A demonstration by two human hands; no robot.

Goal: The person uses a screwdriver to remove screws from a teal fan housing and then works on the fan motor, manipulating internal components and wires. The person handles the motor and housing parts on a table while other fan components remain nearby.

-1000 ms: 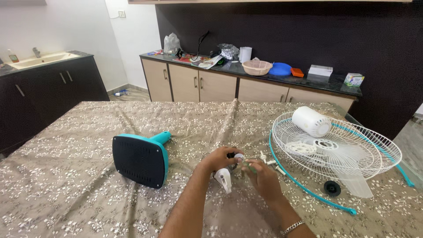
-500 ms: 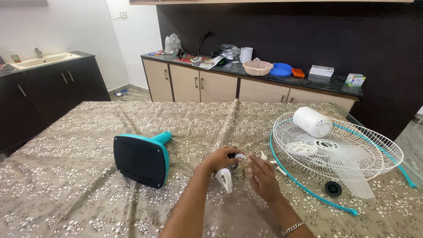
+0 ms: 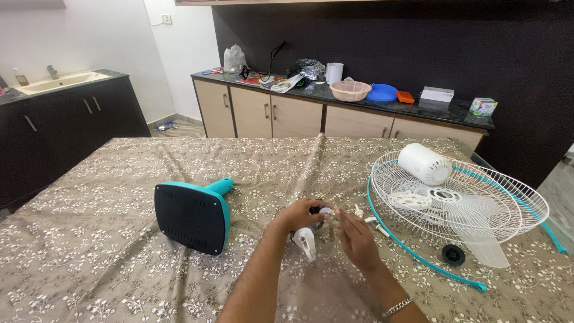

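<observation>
Together both hands' fingers grip a white fan part, lengthwise toward the camera.

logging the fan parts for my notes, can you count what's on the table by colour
Teal: 2, teal fan base with black underside, thin teal rim ring
White: 3, white wire fan guard, white cylindrical motor housing, small white plastic part by the left hand
Black: 1, small black round cap
Total: 6

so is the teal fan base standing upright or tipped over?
Tipped over. The teal fan base lies on its side on the table, dark underside facing the camera, neck pointing away along the cloth.
</observation>
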